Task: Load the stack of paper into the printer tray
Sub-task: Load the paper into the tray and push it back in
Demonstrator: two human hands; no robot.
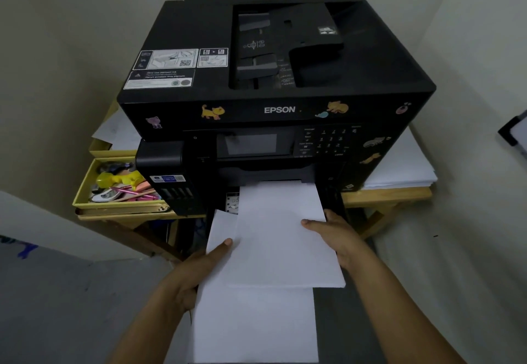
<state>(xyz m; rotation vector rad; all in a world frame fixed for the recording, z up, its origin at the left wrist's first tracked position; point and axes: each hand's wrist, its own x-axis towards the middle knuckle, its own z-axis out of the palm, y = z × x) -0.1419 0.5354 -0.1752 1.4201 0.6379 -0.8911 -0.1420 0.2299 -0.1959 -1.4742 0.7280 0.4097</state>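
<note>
The stack of paper (285,235) is nose-first in the printer (273,107) slot, its far edge under the front opening and the rest sticking out over a larger white sheet (253,323). The right hand (339,238) grips the stack's right edge, thumb on top; the left hand (196,269) pinches that lower sheet's left edge. The stack looks slightly skewed, so square it to the opening first, then feed it flat and evenly, and don't let the corners catch.
</note>
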